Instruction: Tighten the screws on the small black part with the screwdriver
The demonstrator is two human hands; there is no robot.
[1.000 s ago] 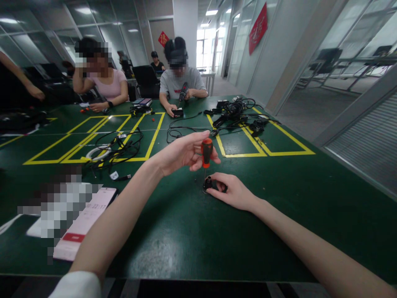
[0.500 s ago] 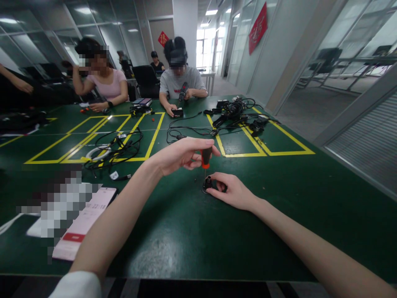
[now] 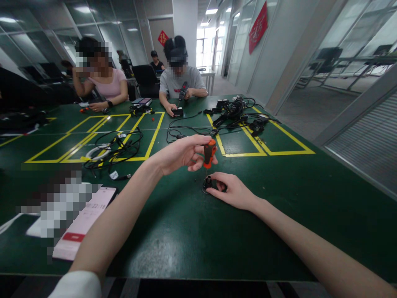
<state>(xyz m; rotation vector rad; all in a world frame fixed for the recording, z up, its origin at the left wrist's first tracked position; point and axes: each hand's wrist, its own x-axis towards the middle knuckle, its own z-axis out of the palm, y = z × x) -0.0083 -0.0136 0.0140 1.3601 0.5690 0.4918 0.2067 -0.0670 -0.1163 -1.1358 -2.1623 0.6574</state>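
An orange and black screwdriver (image 3: 209, 154) stands nearly upright in my left hand (image 3: 190, 154), its thumb near the top of the handle and the other fingers around the side. The thin shaft points down at a small black round-based part (image 3: 207, 184) on the green table. Whether the tip sits in a screw is too small to tell. My right hand (image 3: 231, 189) pinches that black part from the right, thumb in front and fingers behind. A tiny dark speck, perhaps a screw (image 3: 195, 180), lies left of the part.
A phone (image 3: 88, 219) with a pink screen lies at the left front. Coiled cables (image 3: 118, 151) rest beyond my left arm, and a black cable heap (image 3: 234, 111) lies at the back right. Across the table (image 3: 173, 244), one person holds a power drill (image 3: 182, 92); another sits left.
My left hand's grip on the screwdriver has shifted, with fingers looser and more of the orange handle showing. My right hand and the black part stay put.
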